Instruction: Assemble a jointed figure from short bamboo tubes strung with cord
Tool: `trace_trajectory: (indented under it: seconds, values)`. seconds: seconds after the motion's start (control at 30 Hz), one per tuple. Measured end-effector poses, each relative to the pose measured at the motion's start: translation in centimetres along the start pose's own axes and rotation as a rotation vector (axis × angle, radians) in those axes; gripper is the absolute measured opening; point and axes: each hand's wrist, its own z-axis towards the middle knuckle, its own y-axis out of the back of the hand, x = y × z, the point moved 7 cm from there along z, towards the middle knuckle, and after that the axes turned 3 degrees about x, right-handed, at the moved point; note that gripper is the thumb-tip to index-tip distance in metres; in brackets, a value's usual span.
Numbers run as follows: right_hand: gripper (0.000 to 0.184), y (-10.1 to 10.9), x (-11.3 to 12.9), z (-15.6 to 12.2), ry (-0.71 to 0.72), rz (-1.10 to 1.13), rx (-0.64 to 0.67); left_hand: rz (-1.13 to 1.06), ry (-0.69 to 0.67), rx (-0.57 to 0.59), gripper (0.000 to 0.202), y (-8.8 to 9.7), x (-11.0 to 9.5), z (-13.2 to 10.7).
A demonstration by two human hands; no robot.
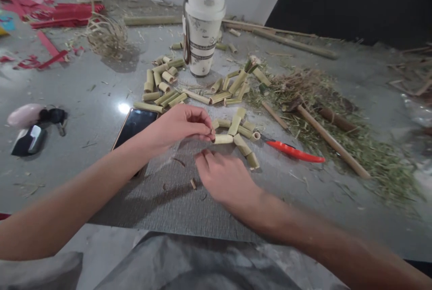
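Observation:
My left hand (184,123) is closed in a pinch at the left end of a short bamboo piece (223,139). Whatever sits between its fingertips is too small to make out. Just below, my right hand (226,175) rests low over the table, its fingers curled inward and their tips hidden. Several cut bamboo pieces (237,121) lie joined or touching in a small branching figure right of my fingers. One bamboo piece (246,150) angles down toward the front right. Red-handled pliers or cutters (295,151) lie beside this figure, their tip close to a hollow bamboo end.
A phone (137,123) lies under my left forearm. Behind are loose bamboo tubes (164,87) and a white lidded cup (202,33). At right, a wooden-handled tool (334,141) lies on shredded plant matter (378,168). Keys (56,115), a woven ball (106,35) and red strips (67,14) are left.

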Motion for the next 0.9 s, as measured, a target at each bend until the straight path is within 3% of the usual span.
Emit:
trace_trajectory:
  seconds: [0.07, 0.17, 0.3, 0.47, 0.73, 0.9]
  values:
    - [0.024, 0.9, -1.2, -1.0, -0.019, 0.124, -0.019, -0.005, 0.000, -0.001, 0.005, -0.3, 0.1, -0.2]
    - [0.015, 3.1, -5.2, -2.1, -0.218, 0.421, -0.172, -0.021, 0.005, -0.023, 0.004, -0.5, 0.4, -0.5]
    - [0.012, 4.6, -7.8, -1.9, -0.195, 0.607, -0.359, -0.092, 0.036, -0.035, 0.006, -0.6, 1.0, -0.6]
    - [0.012, 3.5, -7.5, -1.4, -0.153, 0.661, -0.424, -0.120, 0.056, -0.047, 0.007, -0.5, 1.5, -1.1]
    - [0.016, 3.1, -6.9, -1.2, -0.169, 0.604, -0.374, -0.157, 0.084, -0.066, 0.007, -0.9, 1.7, -1.0]
    - [0.016, 3.0, -6.6, -1.2, -0.154, 0.589, -0.424, -0.141, 0.083, -0.069, 0.007, -1.1, 1.6, -1.2]
